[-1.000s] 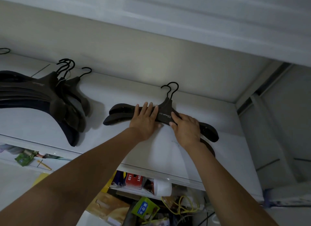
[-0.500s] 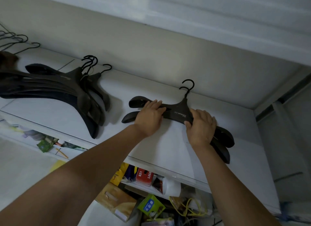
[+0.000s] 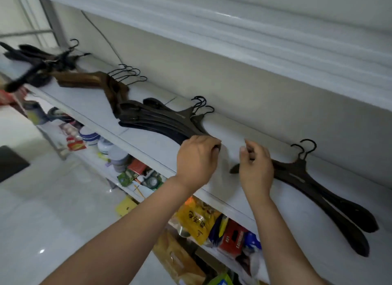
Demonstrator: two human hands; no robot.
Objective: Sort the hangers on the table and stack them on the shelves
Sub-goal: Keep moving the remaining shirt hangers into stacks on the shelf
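Two dark hangers (image 3: pixel 297 176) lie stacked on the white shelf (image 3: pixel 148 149), hooks toward the wall. My right hand (image 3: pixel 256 170) hovers over their left end with loosely curled fingers and holds nothing. My left hand (image 3: pixel 197 159) has its fingers curled in front of the right tips of a stack of several black hangers (image 3: pixel 161 119). Whether it grips those tips is hidden. Further left lie several brown wooden hangers (image 3: pixel 93 81) and a blurred dark pile of hangers (image 3: pixel 36 59).
The upper shelf's edge (image 3: pixel 233 27) overhangs close above. The lower shelf (image 3: pixel 212 223) holds snack packets, boxes, bowls and jars. A pale glossy floor (image 3: pixel 53 210) spreads at the lower left, with a dark object (image 3: pixel 10 161) at the left edge.
Both hands have come off the pair of dark hangers and moved left. The view has swung left, so the brown hangers and the far pile now show.
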